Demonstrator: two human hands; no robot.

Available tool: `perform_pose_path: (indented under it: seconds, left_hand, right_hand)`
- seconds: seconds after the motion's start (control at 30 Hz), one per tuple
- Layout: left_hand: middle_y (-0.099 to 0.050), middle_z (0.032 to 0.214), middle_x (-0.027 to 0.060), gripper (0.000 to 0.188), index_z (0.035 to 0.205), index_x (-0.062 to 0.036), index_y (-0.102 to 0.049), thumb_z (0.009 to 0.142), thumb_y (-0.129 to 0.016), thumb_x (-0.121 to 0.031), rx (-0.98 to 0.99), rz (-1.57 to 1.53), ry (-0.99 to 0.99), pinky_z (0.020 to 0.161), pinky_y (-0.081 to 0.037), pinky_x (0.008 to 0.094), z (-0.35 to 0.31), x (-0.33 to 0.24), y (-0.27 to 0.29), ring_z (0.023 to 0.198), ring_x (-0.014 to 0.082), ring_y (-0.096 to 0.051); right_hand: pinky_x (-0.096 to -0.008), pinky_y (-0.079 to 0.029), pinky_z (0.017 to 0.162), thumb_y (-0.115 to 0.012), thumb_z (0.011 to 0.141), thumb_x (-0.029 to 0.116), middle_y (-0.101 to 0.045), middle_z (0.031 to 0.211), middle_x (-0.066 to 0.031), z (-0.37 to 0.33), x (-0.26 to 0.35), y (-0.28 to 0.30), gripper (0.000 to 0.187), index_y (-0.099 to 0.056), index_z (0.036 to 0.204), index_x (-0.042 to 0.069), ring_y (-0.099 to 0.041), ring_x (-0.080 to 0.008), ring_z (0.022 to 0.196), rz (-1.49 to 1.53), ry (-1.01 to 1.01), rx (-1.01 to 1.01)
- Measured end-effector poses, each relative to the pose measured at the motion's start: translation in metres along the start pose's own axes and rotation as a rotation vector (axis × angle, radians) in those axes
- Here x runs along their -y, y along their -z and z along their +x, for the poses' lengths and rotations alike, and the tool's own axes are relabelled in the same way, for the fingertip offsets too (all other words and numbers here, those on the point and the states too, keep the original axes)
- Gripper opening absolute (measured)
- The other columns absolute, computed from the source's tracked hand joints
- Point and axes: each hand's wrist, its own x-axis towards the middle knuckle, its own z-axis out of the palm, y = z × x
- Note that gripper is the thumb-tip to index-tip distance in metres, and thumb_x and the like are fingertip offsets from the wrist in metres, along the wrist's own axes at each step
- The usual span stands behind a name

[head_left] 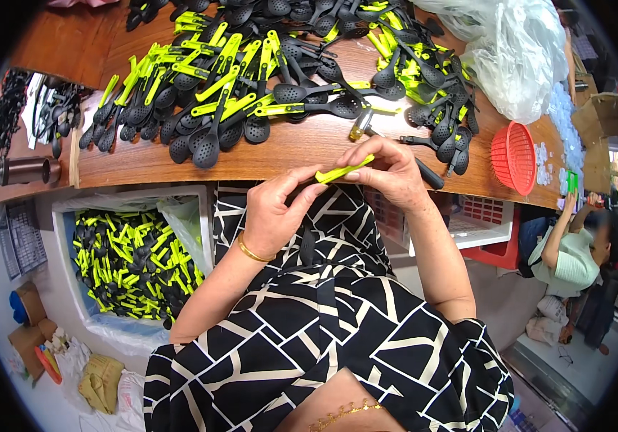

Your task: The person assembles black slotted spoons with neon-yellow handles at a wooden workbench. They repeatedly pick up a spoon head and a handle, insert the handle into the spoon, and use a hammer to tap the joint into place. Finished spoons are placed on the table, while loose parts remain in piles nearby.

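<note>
A yellow-green plastic handle piece [339,172] is held level between my two hands at the table's front edge. The fingertips of my left hand [271,209] pinch its left end. Thumb and fingers of my right hand [397,176] grip the other end, partly covering it. Just beyond my right hand lies a hammer [431,175] with a black grip, its metal head close to the spoons. A broad heap of black slotted spoons [207,149] with yellow-green handles spreads over the table past my hands, and more slotted spoons [444,129] are piled to the right.
The wooden table [280,160] spans the front. Down left stands a white-edged bin [60,252] full of spoon pieces. A red basket [513,160] and clear plastic bags [518,61] are at the right. A metal flask [27,171] lies far left. Another person [567,255] works at far right.
</note>
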Motion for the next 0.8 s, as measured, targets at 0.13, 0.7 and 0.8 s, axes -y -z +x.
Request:
perform_pose_path:
  seconds: [0.13, 0.7, 0.8]
  left_hand:
    - [-0.077, 0.101, 0.01, 0.025, 0.114, 0.0023, -0.072, 0.092, -0.075, -0.007, 0.018, 0.223, -0.148, 0.076, -0.057, 0.0297, 0.003, -0.004, 0.007, 0.085, 0.0146, -0.073]
    - [-0.076, 0.092, 0.0122, 0.026, 0.116, 0.005, -0.068, 0.096, -0.072, -0.011, 0.019, -0.506, 0.687, 0.057, -0.055, 0.0212, -0.023, 0.039, -0.007, 0.067, 0.0115, -0.069]
    - [-0.076, 0.088, 0.0136, 0.023, 0.11, 0.0058, -0.07, 0.097, -0.071, -0.013, 0.059, -0.496, 0.736, 0.056, -0.054, 0.0213, -0.018, 0.043, -0.004, 0.059, 0.0116, -0.067]
  right_hand:
    - [-0.0339, -0.059, 0.093, -0.072, 0.09, -0.005, -0.071, 0.111, -0.013, -0.006, -0.011, -0.006, 0.019, -0.065, 0.107, 0.002, -0.069, -0.0196, 0.106, 0.031, 0.031, -0.109]
    - [-0.043, -0.046, 0.101, -0.076, 0.079, 0.015, -0.07, 0.12, 0.0012, 0.02, -0.009, -0.008, 0.028, -0.075, 0.107, 0.015, -0.063, -0.023, 0.11, -1.33, 0.585, 0.144]
    - [-0.043, -0.045, 0.099, -0.081, 0.077, 0.015, -0.069, 0.119, 0.0006, -0.003, -0.006, 0.004, 0.032, -0.074, 0.108, 0.015, -0.061, -0.024, 0.111, -1.388, 0.525, -0.16]
